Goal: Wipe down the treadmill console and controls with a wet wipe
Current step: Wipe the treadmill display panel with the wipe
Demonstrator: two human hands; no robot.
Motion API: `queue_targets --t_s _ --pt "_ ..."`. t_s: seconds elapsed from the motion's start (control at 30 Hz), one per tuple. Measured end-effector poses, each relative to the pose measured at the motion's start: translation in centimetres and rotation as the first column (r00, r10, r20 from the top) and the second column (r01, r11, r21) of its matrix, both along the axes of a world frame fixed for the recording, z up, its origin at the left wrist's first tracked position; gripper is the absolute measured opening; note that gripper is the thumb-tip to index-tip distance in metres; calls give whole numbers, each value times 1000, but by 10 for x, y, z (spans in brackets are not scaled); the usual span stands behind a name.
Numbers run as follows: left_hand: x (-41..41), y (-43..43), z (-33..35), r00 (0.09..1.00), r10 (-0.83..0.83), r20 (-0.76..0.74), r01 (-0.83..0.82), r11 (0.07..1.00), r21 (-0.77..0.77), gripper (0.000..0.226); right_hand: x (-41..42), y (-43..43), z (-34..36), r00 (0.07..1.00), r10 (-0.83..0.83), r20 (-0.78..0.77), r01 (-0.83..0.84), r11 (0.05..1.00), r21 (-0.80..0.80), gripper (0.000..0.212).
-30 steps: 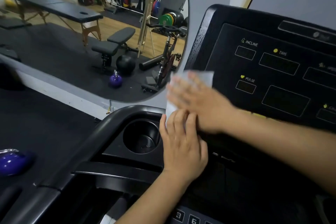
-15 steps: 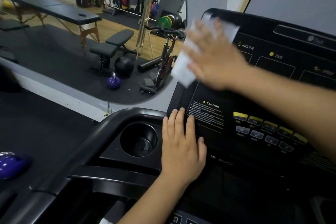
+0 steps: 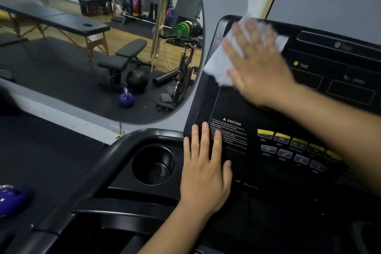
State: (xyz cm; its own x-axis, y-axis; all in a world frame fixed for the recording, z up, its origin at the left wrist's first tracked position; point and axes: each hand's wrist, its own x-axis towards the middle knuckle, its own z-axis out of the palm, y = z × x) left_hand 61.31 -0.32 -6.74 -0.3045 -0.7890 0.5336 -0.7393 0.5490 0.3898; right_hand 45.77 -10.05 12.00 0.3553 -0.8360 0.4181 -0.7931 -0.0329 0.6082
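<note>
The right hand (image 3: 259, 68), fingers spread flat, presses the white wipe (image 3: 218, 66) against the upper left corner of the treadmill console (image 3: 237, 107). The left hand (image 3: 204, 173) rests flat, holding nothing, beside the cup holder (image 3: 153, 164).

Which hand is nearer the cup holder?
Left. The left hand lies flat just beside the cup holder, on its right; the right hand presses the wipe against the console's top corner, far above it.

My right hand (image 3: 260, 68) has swept the wet wipe (image 3: 216, 68) up from beside my left hand (image 3: 204, 175) to the console's (image 3: 226, 105) top left corner, uncovering the CAUTION label (image 3: 233, 129) and yellow buttons (image 3: 281, 136).
</note>
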Motion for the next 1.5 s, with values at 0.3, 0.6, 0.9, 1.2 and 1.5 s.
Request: queue_targets --t_s 0.3,0.6,0.9,1.2,1.5 --pt "-2 0 -4 1000 -12 24 12 1000 -12 68 -44 50 -34 998 15 54 -20 996 88 68" --pt "-4 -5 -11 1000 -16 8 16 997 -77 69 9 -7 16 973 -137 187 148 988 -44 70" --pt "-2 -21 10 986 -164 -13 158 966 -206 67 -19 35 -24 987 -80 140 75 996 43 71" --pt "-33 -106 129 975 -224 18 214 901 -378 61 -138 109 -18 772 -333 541 453 886 -101 72" --pt "-44 -115 117 979 -172 107 201 892 -405 64 -100 80 -13 729 -323 604 485 866 -122 69"
